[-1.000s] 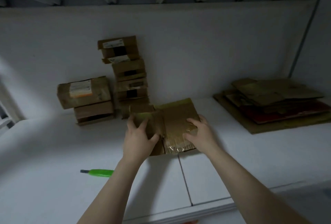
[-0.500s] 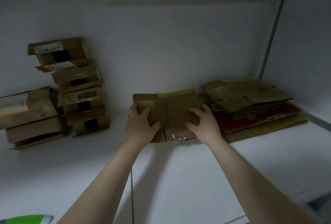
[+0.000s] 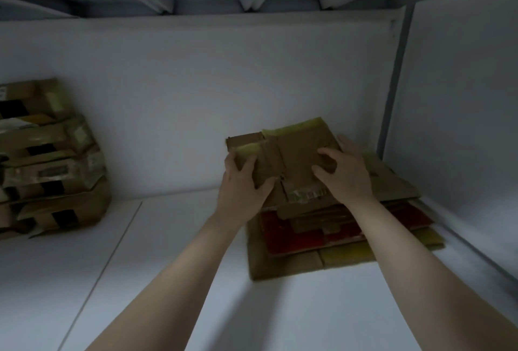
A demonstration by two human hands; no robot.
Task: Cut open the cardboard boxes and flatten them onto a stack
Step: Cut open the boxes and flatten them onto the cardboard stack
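The flattened box (image 3: pixel 297 160) is held in both hands and now sits directly over the stack of flattened cardboard (image 3: pixel 339 241) at 4 o'clock on the white bench (image 3: pixel 145 280). One second ago it was at bench centre, well apart from the stack. The left hand (image 3: pixel 244 185) grips the 9 o'clock edge, thumb on top, fingers curled round it. The right hand (image 3: pixel 346 175) grips the 3 o'clock side, fingers bent over the top face. Whether the box already touches the stack cannot be told. The green cutter has left the view. Judgement: this box is about to be deposited; the taped boxes (image 3: pixel 47 160) at 9 o'clock remain to be cut.
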